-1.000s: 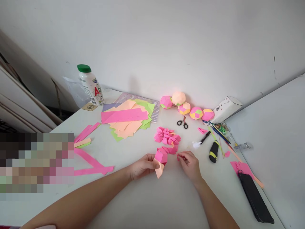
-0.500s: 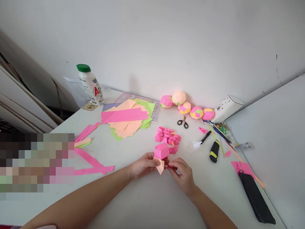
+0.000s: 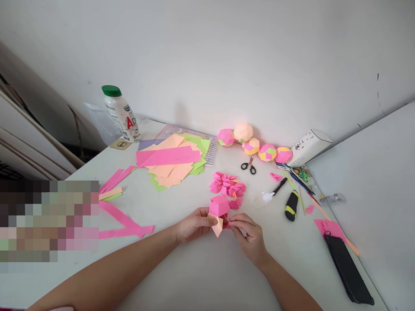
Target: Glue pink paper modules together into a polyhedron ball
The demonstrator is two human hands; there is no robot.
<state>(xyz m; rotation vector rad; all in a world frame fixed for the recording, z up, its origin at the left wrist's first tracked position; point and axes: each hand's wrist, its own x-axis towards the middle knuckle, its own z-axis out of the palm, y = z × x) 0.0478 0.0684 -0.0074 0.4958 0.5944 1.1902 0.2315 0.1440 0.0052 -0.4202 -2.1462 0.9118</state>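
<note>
Head view — two hands (image 3: 196, 226) (image 3: 249, 236), one paper model (image 3: 219, 206); five balls (image 3: 243, 132).

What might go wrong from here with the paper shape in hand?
The left hand pinches the pink-and-peach paper shape; gripping hard might crease it. The right hand holds a small pink piece beside it, which could slip. Folded pink pieces lie just beyond; a bump might scatter them.
</note>
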